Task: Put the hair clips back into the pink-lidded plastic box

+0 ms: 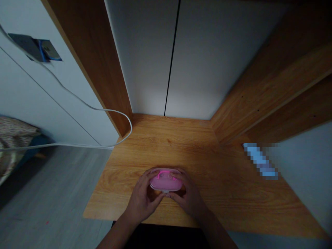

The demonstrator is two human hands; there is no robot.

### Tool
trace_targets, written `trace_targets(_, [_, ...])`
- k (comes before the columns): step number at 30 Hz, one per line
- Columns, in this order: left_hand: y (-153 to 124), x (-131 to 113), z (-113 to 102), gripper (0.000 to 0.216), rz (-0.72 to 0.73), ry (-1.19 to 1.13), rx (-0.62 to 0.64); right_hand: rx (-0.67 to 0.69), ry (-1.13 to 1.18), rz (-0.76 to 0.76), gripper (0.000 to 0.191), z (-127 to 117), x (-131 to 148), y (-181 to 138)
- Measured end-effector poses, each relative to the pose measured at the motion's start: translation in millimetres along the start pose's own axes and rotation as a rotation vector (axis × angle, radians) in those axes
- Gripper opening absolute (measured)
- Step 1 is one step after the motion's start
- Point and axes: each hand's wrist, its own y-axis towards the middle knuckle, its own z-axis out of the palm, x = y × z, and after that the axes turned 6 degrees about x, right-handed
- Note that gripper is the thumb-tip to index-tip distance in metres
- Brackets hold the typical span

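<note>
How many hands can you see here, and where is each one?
2: the left hand is at the left end of the pink oval case, the right hand at its right end.

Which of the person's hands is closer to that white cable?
The left. The left hand holds the left side of the pink case, nearer the loop of white cable; the right hand holds the case's right side, farther away.

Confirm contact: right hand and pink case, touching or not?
Touching. The head view shows the right hand gripping the pink case at its right end, fingers lying over the top.
</note>
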Motion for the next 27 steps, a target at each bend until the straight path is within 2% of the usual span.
trace_targets(10, [-4.6,-0.6,1.3,0.072,0.050,0.235,0.011,0.013,-0.108,-0.030,0.065,3.4,-5.2,-5.7])
trace_targets(15, [-6.3,-1.6,3.2,0.070,0.038,0.317,0.007,0.019,-0.182,-0.050,0.062,5.2,-10.9,-9.6])
trace_targets(27, [-2.9,-0.4,3.4,0.067,0.035,0.246,0.043,0.039,-0.201,-0.011,0.060,4.4,-11.6,-7.2])
